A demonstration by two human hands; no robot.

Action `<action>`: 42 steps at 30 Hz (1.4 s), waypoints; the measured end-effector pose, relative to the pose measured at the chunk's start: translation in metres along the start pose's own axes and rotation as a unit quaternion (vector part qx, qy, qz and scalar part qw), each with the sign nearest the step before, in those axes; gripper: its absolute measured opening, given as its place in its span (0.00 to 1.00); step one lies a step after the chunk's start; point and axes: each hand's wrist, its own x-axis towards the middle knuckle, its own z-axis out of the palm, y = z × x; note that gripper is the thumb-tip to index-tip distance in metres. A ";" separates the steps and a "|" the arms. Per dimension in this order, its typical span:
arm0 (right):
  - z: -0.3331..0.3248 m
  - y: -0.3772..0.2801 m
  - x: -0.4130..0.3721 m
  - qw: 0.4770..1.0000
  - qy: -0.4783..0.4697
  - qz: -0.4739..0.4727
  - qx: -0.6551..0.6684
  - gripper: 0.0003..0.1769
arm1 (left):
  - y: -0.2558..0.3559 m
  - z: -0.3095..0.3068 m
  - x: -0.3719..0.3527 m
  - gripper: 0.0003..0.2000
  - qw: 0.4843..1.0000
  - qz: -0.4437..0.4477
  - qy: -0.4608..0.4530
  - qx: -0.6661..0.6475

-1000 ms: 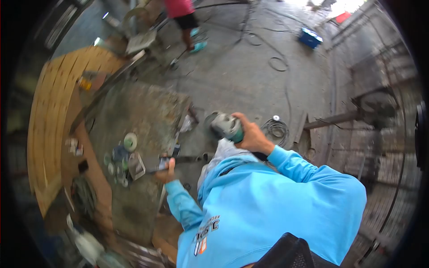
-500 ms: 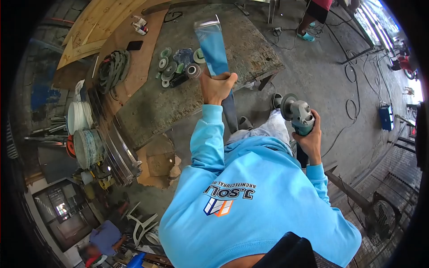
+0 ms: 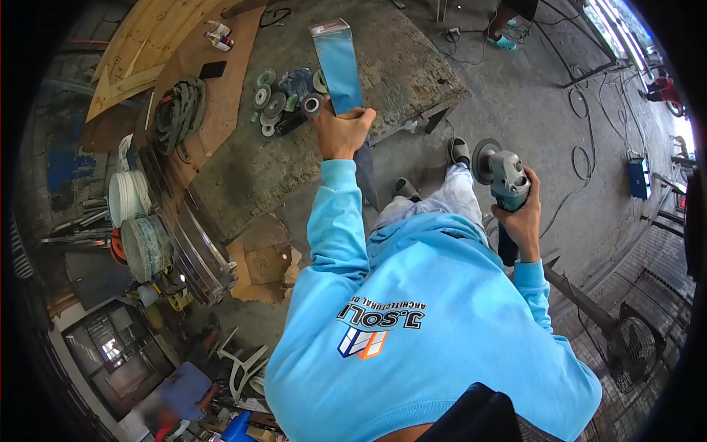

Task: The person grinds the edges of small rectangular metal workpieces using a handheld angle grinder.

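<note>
My left hand [image 3: 344, 132] is closed around a long, shiny metal bar [image 3: 339, 70] that mirrors the blue of my shirt. Its far end extends over the worktable [image 3: 405, 81], while the near end slants down past my wrist beside the table edge. Out to the right, my right hand [image 3: 521, 221] grips a green and grey angle grinder [image 3: 508, 180] by its body. The disc [image 3: 484, 160] on it faces left, toward my knee and the table. Just left of my left hand, several grinding discs [image 3: 273, 104] lie near a dark cylindrical tool [image 3: 298, 118].
Coiled straps [image 3: 179, 114], a phone [image 3: 213, 70] and small bottles [image 3: 219, 37] lie on a brown board at left. Buckets [image 3: 129, 199] and long metal strips [image 3: 193, 228] stand beside the table. Cables [image 3: 582, 162] trail over the right floor. A person's foot [image 3: 502, 43] shows at the back.
My left hand and the metal bar have shifted slightly left and toward the table's far side. My right hand has moved a little to the right with the angle grinder. The view has shifted slightly.
</note>
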 end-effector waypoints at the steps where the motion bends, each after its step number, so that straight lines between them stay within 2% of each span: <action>1: 0.001 0.001 -0.001 1.000 -0.002 0.004 0.000 0.53 | -0.003 0.000 0.001 0.23 1.000 -0.016 0.004 0.015; 3: 0.000 0.000 0.000 1.000 -0.005 0.016 0.005 0.56 | -0.001 -0.002 0.001 0.23 0.999 -0.029 0.000 0.016; 8: 0.003 0.003 0.000 1.000 -0.010 0.015 -0.003 0.55 | -0.008 -0.004 -0.002 0.23 0.998 -0.043 0.009 0.050; 11: 0.004 0.000 0.001 1.000 -0.014 0.015 -0.004 0.55 | -0.006 -0.007 -0.008 0.24 0.999 -0.041 0.009 0.023; 14: 0.006 0.001 0.002 1.000 -0.017 0.013 0.007 0.56 | -0.009 -0.006 -0.013 0.27 0.999 -0.051 -0.001 0.008; 16: 0.008 0.000 0.003 1.000 -0.016 -0.006 -0.009 0.54 | -0.013 -0.002 -0.019 0.32 0.995 -0.027 0.072 0.055; 20: 0.009 -0.001 0.002 1.000 -0.030 -0.001 0.001 0.56 | -0.014 -0.003 -0.032 0.38 0.991 0.020 0.119 0.060; 21: 0.010 -0.001 0.002 0.999 -0.032 -0.001 0.003 0.56 | -0.014 -0.005 -0.035 0.38 0.991 0.019 0.120 0.062; 23: 0.010 -0.001 0.002 0.999 -0.037 0.003 0.001 0.55 | -0.014 -0.008 -0.038 0.47 0.996 -0.047 0.065 0.037; 30: 0.013 -0.008 0.006 0.999 -0.042 0.007 -0.005 0.53 | -0.026 -0.004 -0.043 0.52 0.993 -0.022 0.096 0.072; 32: 0.013 -0.009 0.007 0.999 -0.042 0.006 -0.007 0.54 | -0.034 -0.001 -0.043 0.51 0.992 0.003 0.113 0.057; 36: 0.013 -0.010 0.009 0.999 -0.039 0.001 -0.032 0.54 | -0.049 -0.004 -0.046 0.45 0.994 -0.004 0.109 0.013; 38: 0.013 -0.011 0.009 0.999 -0.036 -0.003 -0.036 0.54 | -0.062 -0.008 -0.052 0.13 0.994 0.024 0.109 -0.016; 39: 0.014 -0.010 0.010 0.999 -0.028 0.001 -0.041 0.54 | -0.063 -0.014 -0.057 0.13 0.992 0.019 0.126 -0.012; 41: 0.014 -0.005 0.014 0.999 -0.040 -0.014 -0.034 0.53 | -0.066 -0.032 -0.068 0.19 0.996 -0.006 0.066 -0.062; 42: 0.014 -0.003 0.017 0.999 -0.037 -0.001 -0.037 0.53 | -0.074 -0.042 -0.073 0.18 0.998 0.008 0.051 -0.021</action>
